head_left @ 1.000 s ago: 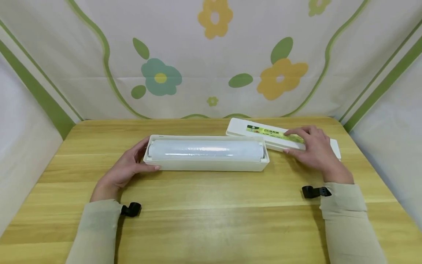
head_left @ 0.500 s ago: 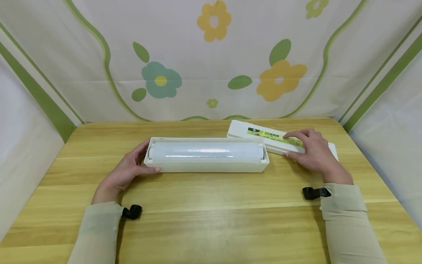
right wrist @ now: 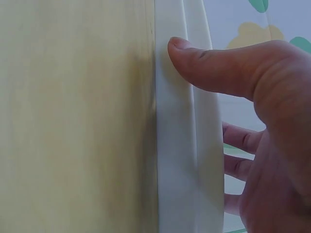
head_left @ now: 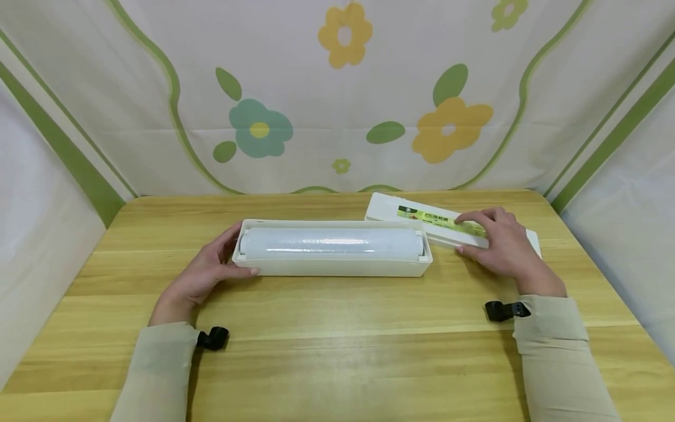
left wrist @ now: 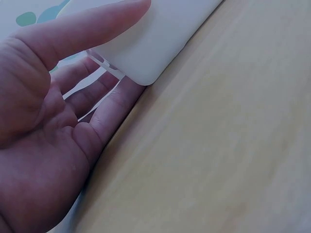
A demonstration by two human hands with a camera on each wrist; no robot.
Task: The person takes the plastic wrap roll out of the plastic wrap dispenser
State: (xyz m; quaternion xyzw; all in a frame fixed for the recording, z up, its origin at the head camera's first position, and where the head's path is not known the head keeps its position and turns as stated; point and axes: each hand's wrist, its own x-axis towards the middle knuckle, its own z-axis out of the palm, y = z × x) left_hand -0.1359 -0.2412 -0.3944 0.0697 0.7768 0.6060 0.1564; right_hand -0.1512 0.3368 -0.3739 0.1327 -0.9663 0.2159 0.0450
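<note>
A long white plastic box [head_left: 332, 268] lies uncovered on the table, with a roll of cling film [head_left: 332, 240] inside it. My left hand [head_left: 208, 269] holds the box's left end, thumb along the front wall and fingers round the far side. Its thumb [left wrist: 97, 29] lies on the box's wall in the left wrist view. At the back right, the white lid [head_left: 385, 206] with a green-yellow label rests at a slant, its left part behind the box. My right hand [head_left: 501, 243] grips the lid, thumb [right wrist: 209, 68] on the near edge and fingers over the top.
The wooden table [head_left: 337, 351] reaches back to a white curtain [head_left: 316, 164] printed with flowers, which also walls off both sides. A black wrist camera [head_left: 213, 338] sits at the left cuff, another black camera [head_left: 501, 310] at the right.
Both hands keep their holds on the box and the lid, which stay in place. The whole head view has shifted slightly.
</note>
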